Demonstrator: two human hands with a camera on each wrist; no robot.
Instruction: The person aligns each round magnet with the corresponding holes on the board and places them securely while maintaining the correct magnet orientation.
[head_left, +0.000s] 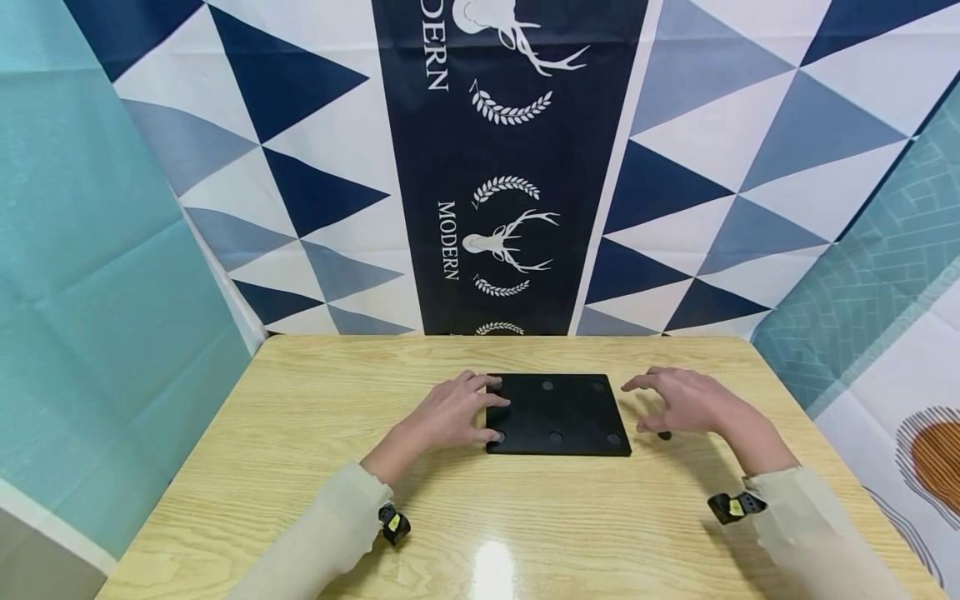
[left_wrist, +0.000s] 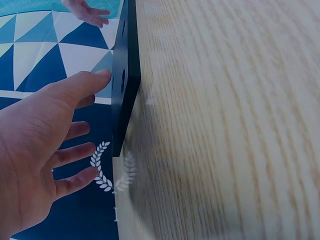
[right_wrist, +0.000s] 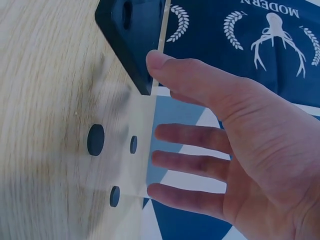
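A flat black rectangular board [head_left: 555,414] lies on the table, with several round spots along its long sides; I cannot tell whether they are recesses or discs. My left hand [head_left: 453,412] hovers at the board's left edge, fingers spread and loosely bent over it. In the left wrist view the thumb is close to the board [left_wrist: 126,75]; contact is unclear. To the right of the board is my right hand [head_left: 686,404], fingers apart and holding nothing. Below and beside it, the right wrist view shows three small black discs: one larger disc [right_wrist: 95,140], another disc [right_wrist: 133,144] and a third disc [right_wrist: 115,196].
The light wood table [head_left: 360,392] reaches back to a patterned cloth [head_left: 517,167] with triangles and a dark deer-print strip. Teal cloth [head_left: 112,250] hangs at the left, and more cloth [head_left: 892,250] hangs at the right. Each wrist wears a small black device.
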